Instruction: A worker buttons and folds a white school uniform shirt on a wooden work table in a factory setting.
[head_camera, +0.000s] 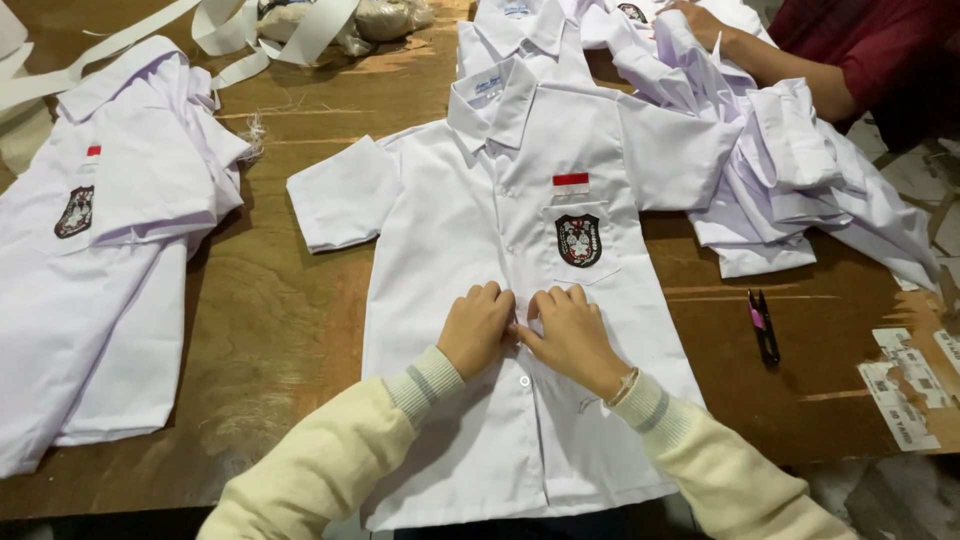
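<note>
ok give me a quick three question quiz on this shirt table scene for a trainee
1. True or false: both hands, left hand and right hand, rest on the button placket of the white shirt.
2. Multiple choice: what lies on the wooden table to the right of that shirt? A) a steam iron B) small black thread snips C) a tape measure
3. Fill in: the chest pocket carries a dark shield badge, and just above it sits a red and ____ patch.

Key: 1 true; 2 B; 3 white
</note>
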